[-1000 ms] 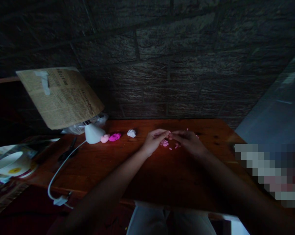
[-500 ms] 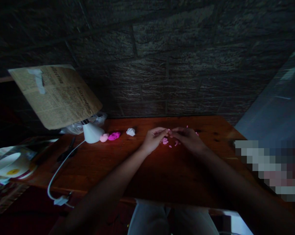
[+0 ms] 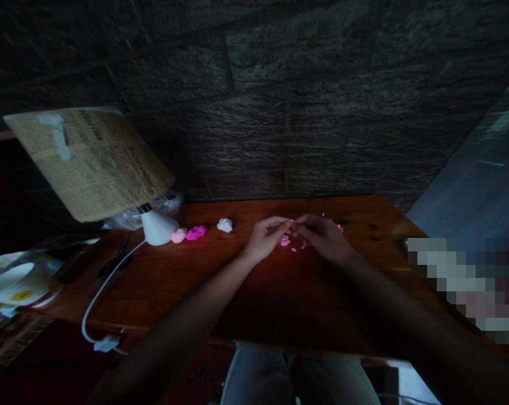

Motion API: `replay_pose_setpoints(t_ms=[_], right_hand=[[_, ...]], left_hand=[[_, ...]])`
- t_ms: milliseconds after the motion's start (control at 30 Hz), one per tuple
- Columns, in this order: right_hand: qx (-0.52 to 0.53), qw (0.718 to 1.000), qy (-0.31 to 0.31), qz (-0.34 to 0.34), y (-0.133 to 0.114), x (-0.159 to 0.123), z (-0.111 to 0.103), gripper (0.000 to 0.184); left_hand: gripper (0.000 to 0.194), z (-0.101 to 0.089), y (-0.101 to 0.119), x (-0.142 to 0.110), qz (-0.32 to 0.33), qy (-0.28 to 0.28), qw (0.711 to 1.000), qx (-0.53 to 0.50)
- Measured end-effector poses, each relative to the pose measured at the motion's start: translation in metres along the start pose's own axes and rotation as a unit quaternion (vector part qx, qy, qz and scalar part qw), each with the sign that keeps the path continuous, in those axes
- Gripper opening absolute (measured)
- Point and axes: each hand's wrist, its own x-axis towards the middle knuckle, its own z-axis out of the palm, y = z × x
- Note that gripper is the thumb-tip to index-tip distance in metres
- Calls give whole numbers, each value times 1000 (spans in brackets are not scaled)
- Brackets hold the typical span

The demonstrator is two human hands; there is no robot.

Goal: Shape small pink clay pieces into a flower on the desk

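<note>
Over the wooden table (image 3: pixel 262 292), my left hand (image 3: pixel 266 236) and my right hand (image 3: pixel 321 233) meet at the fingertips, both closed in a pinch. Between them is a small piece of pink modelling clay, mostly hidden by the fingers. Just below the fingertips lies a pink clay lump (image 3: pixel 285 241), with small pink crumbs (image 3: pixel 293 249) around it. Another pink bit (image 3: pixel 340 228) lies beyond my right hand. Left of my hands are a white clay lump (image 3: pixel 225 225), a magenta clay lump (image 3: pixel 196 232) and a pale pink one (image 3: pixel 179 235).
A lamp with a newspaper-print shade (image 3: pixel 98 163) and white base (image 3: pixel 158 228) stands at the left, its white cord (image 3: pixel 88 304) hanging over the front edge. Dark scissors (image 3: pixel 115 259) lie beside it. A white container (image 3: pixel 12 284) is far left. A stone-patterned wall (image 3: pixel 258 112) rises behind.
The fingertips have drawn slightly closer together, covering more of the pink clay between them. The view has shifted a little; the lumps on the table stay in place.
</note>
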Motion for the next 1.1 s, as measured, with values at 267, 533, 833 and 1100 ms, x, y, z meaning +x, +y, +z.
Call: replay_pose_setpoints(t_ms=[267, 533, 833, 1100], right_hand=[[15, 999, 17, 30, -2, 0, 1, 43], [4, 999, 14, 39, 0, 1, -2, 36], [-43, 999, -8, -16, 6, 0, 1, 36], [-31, 998, 40, -22, 0, -1, 2, 42]], left_hand=[[37, -2, 4, 1, 14, -2, 1000, 15], [33, -2, 1, -1, 19, -12, 999, 42], [32, -1, -1, 0, 24, -9, 998, 51], [37, 0, 3, 0, 21, -7, 998, 51]])
